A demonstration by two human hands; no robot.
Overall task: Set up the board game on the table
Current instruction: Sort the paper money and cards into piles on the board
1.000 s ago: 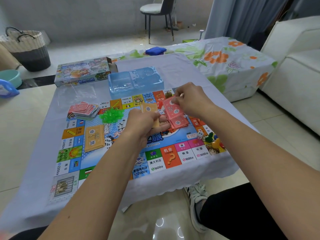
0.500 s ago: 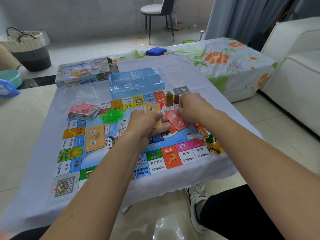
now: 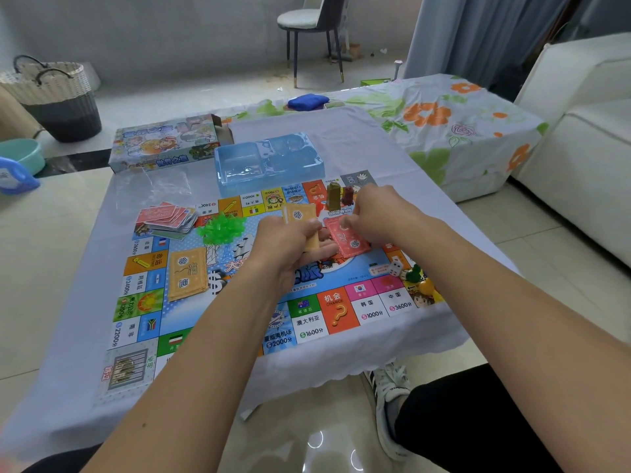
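With our left hand [image 3: 290,244] gripping the tan card stack [image 3: 302,227] and our right hand [image 3: 379,213] pressing the red card stack [image 3: 346,237] onto the game board [image 3: 307,315], we should square each stack before letting go.

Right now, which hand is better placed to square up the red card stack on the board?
Right hand: its fingers already rest on the red card stack. The left hand is occupied holding tan cards.

Both forearms extended forward; left hand [image 3: 286,244] curled, gripping; right hand [image 3: 379,213] curled, fingertips down.
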